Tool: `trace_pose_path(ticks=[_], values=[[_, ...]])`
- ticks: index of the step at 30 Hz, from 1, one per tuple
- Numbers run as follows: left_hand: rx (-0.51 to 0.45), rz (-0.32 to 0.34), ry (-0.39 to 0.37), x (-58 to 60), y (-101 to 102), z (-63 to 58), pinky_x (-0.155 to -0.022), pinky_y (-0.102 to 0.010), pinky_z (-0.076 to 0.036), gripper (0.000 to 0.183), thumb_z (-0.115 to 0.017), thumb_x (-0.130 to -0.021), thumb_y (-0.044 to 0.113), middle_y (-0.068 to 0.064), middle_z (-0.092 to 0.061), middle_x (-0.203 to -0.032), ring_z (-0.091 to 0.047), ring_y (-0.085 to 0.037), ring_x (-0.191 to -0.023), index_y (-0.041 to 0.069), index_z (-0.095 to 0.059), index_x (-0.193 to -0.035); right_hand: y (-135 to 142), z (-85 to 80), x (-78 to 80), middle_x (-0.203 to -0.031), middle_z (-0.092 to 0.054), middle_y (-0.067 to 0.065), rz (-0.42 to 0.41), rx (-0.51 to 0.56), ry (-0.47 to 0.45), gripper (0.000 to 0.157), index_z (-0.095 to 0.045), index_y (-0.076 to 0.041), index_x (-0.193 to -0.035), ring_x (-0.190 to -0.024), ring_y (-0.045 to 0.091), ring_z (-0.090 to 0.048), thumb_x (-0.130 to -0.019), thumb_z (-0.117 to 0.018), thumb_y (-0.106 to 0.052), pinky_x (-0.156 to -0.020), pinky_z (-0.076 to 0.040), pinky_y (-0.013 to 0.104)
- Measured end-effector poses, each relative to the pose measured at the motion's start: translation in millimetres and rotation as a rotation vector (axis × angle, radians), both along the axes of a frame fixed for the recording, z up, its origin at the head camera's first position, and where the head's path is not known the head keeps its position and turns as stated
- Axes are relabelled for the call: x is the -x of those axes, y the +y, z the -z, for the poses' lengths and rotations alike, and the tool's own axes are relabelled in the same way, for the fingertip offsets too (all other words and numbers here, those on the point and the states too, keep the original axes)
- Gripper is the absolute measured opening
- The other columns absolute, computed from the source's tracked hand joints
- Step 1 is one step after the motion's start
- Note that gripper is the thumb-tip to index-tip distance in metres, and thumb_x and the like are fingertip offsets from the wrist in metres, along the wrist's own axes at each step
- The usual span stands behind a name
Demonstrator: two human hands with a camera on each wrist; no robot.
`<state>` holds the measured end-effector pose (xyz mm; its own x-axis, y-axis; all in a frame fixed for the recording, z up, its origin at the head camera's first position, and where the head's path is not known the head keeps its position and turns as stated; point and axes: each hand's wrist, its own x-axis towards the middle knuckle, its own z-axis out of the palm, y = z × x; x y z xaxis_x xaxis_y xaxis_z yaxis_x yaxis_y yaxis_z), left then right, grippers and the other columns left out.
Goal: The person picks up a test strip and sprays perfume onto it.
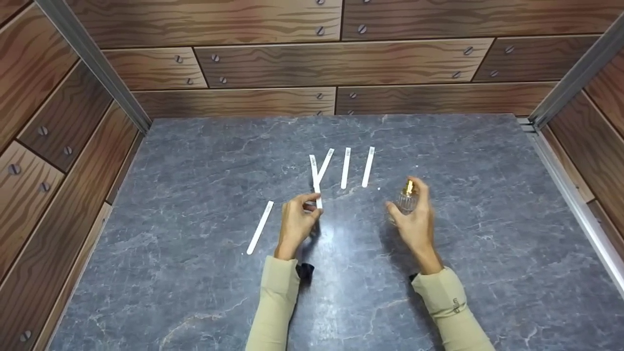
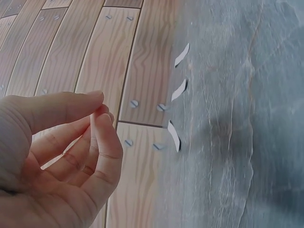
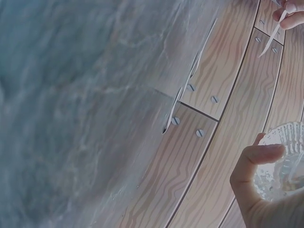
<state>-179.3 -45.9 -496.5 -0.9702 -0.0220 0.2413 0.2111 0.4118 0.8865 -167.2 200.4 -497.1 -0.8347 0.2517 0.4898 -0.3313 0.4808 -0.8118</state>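
My left hand [image 1: 296,220] pinches the near end of a white paper test strip [image 1: 314,170] between thumb and fingers. In the head view, that strip overlaps a second strip [image 1: 327,161], making a Y shape. To the right, my right hand [image 1: 417,225] grips a ribbed clear-glass perfume bottle [image 1: 406,202] with a gold spray top [image 1: 409,187], its index finger at the top. The right wrist view shows the thumb across the bottle's glass base [image 3: 273,183] and the pinched strip [image 3: 273,35] at upper right. Its far end carries small dark print.
Two more strips, one [image 1: 345,168] and another [image 1: 368,167], lie between the hands toward the back. A further strip [image 1: 260,227] lies left of my left hand. Wood-patterned walls [image 1: 273,63] enclose the grey marbled table [image 1: 195,273] at the back and sides.
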Motion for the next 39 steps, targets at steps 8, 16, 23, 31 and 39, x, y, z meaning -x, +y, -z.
trace_pose_path(ticks=[8,16,23,31,39], values=[[0.027,0.004,0.024,10.2,0.4,3.5,-0.063,-0.028,-0.058,0.024,-0.076,-0.08,-0.01,-0.016,-0.075,-0.093,-0.072,-0.025,-0.076,-0.006,-0.077,-0.103,2.5,1.4,-1.1,-0.107,-0.064,0.028,0.005,0.011,-0.003,0.067,-0.049,0.0,-0.136,-0.084,0.032,-0.062,-0.077,-0.079,0.011,-0.061,-0.051,0.016],[0.045,-0.036,0.03,20.5,-5.4,6.6,-0.063,-0.028,-0.056,0.018,-0.077,-0.08,-0.008,-0.014,-0.075,-0.085,-0.071,-0.026,-0.075,-0.005,-0.078,-0.098,2.4,0.8,-1.0,-0.114,-0.062,0.028,-0.016,0.036,-0.033,0.068,-0.048,0.0,-0.138,-0.09,0.031,-0.06,-0.079,-0.079,0.009,-0.064,-0.05,0.016],[0.066,-0.079,0.018,28.4,-8.5,11.8,-0.064,-0.031,-0.057,0.016,-0.076,-0.082,-0.006,-0.013,-0.075,-0.083,-0.071,-0.026,-0.073,-0.004,-0.079,-0.098,3.1,-1.1,-0.7,-0.122,-0.059,0.029,-0.052,0.076,-0.024,0.067,-0.047,0.001,-0.139,-0.104,0.04,-0.06,-0.08,-0.078,0.011,-0.066,-0.053,0.013],[0.077,-0.108,-0.032,38.5,-9.6,17.6,-0.068,-0.033,-0.056,0.016,-0.074,-0.083,-0.004,-0.012,-0.075,-0.083,-0.071,-0.025,-0.075,-0.002,-0.079,-0.098,3.4,1.1,0.1,-0.119,-0.06,0.028,-0.027,0.064,0.001,0.067,-0.048,0.002,-0.136,-0.098,0.04,-0.061,-0.077,-0.078,0.013,-0.072,-0.053,0.016],[0.075,-0.136,-0.069,44.4,-10.7,20.6,-0.07,-0.034,-0.057,0.018,-0.072,-0.085,-0.004,-0.013,-0.076,-0.088,-0.073,-0.025,-0.078,-0.002,-0.078,-0.102,2.5,0.4,0.1,-0.117,-0.061,0.027,-0.02,0.036,-0.001,0.067,-0.048,0.002,-0.136,-0.1,0.032,-0.058,-0.077,-0.079,0.011,-0.076,-0.048,0.017]])
